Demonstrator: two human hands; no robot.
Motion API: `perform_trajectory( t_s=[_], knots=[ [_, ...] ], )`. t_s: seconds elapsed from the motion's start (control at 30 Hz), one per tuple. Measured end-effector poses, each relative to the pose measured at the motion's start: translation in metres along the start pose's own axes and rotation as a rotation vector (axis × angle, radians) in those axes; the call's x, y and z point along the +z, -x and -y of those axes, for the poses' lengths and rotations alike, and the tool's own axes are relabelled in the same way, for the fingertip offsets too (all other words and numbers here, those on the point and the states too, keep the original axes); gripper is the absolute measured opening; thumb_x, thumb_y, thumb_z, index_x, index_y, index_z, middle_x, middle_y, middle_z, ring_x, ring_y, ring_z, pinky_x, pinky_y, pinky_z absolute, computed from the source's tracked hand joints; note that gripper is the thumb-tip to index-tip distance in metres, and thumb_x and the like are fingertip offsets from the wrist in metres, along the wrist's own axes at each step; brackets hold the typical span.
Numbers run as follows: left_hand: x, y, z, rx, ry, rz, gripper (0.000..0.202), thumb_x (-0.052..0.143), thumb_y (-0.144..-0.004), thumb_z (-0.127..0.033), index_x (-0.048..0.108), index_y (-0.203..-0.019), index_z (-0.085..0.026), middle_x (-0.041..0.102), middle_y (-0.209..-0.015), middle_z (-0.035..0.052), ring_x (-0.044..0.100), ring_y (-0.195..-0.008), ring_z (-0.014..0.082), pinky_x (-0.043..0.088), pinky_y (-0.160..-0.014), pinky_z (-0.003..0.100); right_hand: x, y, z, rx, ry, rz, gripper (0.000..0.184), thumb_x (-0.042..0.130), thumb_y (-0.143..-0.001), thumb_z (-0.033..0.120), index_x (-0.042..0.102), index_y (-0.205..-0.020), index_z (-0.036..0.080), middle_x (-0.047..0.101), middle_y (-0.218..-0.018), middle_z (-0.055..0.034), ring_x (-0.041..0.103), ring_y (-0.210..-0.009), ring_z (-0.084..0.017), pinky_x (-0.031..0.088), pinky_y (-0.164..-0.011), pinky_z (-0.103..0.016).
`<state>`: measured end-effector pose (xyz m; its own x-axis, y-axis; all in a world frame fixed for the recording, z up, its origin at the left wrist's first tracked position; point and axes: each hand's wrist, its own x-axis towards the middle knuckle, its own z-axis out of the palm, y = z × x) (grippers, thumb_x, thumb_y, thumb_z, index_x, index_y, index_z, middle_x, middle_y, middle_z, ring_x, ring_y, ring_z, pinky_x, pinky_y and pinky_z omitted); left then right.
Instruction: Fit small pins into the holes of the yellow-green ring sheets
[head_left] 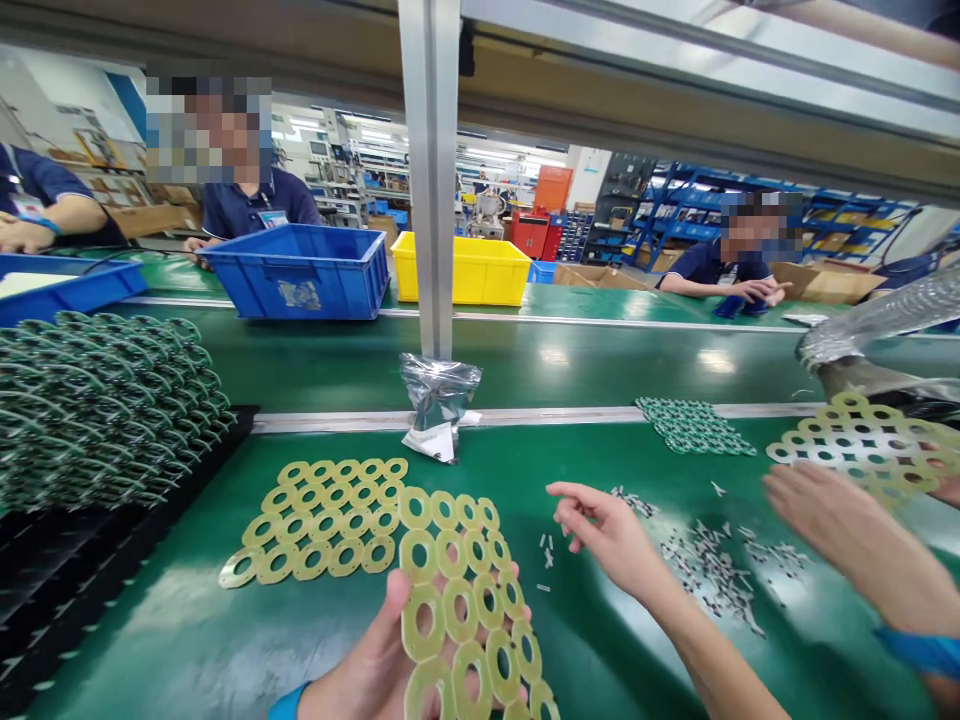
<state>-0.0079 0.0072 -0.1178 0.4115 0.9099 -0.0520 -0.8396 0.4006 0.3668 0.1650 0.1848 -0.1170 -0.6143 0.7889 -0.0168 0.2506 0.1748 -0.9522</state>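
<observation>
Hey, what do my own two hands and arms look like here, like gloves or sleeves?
Your left hand is ungloved, with a plain blue band partly visible at the wrist. Your right hand is ungloved too; no band or sleeve shows on its visible forearm.

A factory assembly workshop, with long green workbenches (555, 365), a yellow bin (480, 275), blue shelving (690, 205) and navy-shirted workers (700, 264).

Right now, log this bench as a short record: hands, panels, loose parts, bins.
Left hand: holds a yellow-green ring panel
Right hand: above the green worktop, near loose small parts; grip unclear
Second ring panel: lying left of the held one
Co-worker's hand: at right
Bins: blue bin and yellow bin, farther back
</observation>
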Motion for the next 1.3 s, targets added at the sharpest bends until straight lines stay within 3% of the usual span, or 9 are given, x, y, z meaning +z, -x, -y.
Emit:
perform_trajectory(
  t_s=[0.17,0.4,0.57,0.73,1.07,1.3],
  knots=[
    [-0.003,0.004,0.004,-0.036,-0.072,0.01,0.096,0.052,-0.06,-0.069,0.03,-0.131,-0.009,0.039,-0.132,0.0177,0.028,-0.125,0.0356,0.015,-0.105,0.049,0.027,-0.011,0.028,0.043,-0.286,-0.033,0.024,0.065,-0.068,0.037,0.065,-0.079,0.015,0.064,-0.069,-0.0039,0.057,-0.061,-0.013,0.05,-0.052,-0.024],
    [-0.007,0.004,0.005,0.021,-0.176,0.007,0.092,0.051,-0.061,-0.068,0.034,-0.129,-0.008,0.045,-0.128,0.0159,0.03,-0.125,0.0341,0.014,-0.106,0.047,0.065,-0.02,0.064,-0.036,-0.426,0.106,0.017,0.065,-0.071,0.03,0.064,-0.078,0.015,0.067,-0.071,-0.0039,0.059,-0.061,-0.011,0.049,-0.058,-0.023],
    [-0.007,0.003,0.004,0.047,-0.184,0.008,0.092,0.053,-0.06,-0.068,0.035,-0.129,-0.009,0.043,-0.13,0.0166,0.029,-0.125,0.0348,0.013,-0.105,0.049,0.067,-0.017,0.067,-0.066,-0.293,0.187,0.012,0.062,-0.073,0.027,0.063,-0.073,0.015,0.061,-0.069,0.0,0.055,-0.055,-0.008,0.044,-0.054,-0.02],
    [-0.001,0.004,0.002,0.045,-0.235,-0.022,0.089,0.054,-0.059,-0.067,0.039,-0.127,-0.01,0.045,-0.128,0.016,0.033,-0.123,0.0329,0.014,-0.105,0.047,0.07,-0.017,0.073,-0.019,-0.238,0.181,0.014,0.064,-0.069,0.028,0.059,-0.071,0.016,0.052,-0.059,0.004,0.047,-0.047,-0.007,0.041,-0.045,-0.019],
    [-0.008,0.002,0.007,0.098,-0.232,-0.001,0.085,0.051,-0.06,-0.069,0.043,-0.124,-0.014,0.055,-0.116,0.0142,0.038,-0.119,0.0347,0.012,-0.102,0.052,0.079,-0.016,0.067,-0.029,-0.246,0.161,0.019,0.064,-0.068,0.031,0.058,-0.077,0.016,0.051,-0.066,0.0017,0.045,-0.052,-0.008,0.044,-0.046,-0.02],
    [-0.006,0.0,0.004,0.09,-0.239,0.007,0.09,0.053,-0.057,-0.07,0.041,-0.125,-0.012,0.053,-0.118,0.0158,0.037,-0.12,0.0346,0.011,-0.103,0.051,0.081,-0.016,0.064,-0.036,-0.287,0.142,0.021,0.065,-0.068,0.033,0.058,-0.078,0.016,0.05,-0.066,0.002,0.045,-0.054,-0.008,0.045,-0.047,-0.019]
  ],
)
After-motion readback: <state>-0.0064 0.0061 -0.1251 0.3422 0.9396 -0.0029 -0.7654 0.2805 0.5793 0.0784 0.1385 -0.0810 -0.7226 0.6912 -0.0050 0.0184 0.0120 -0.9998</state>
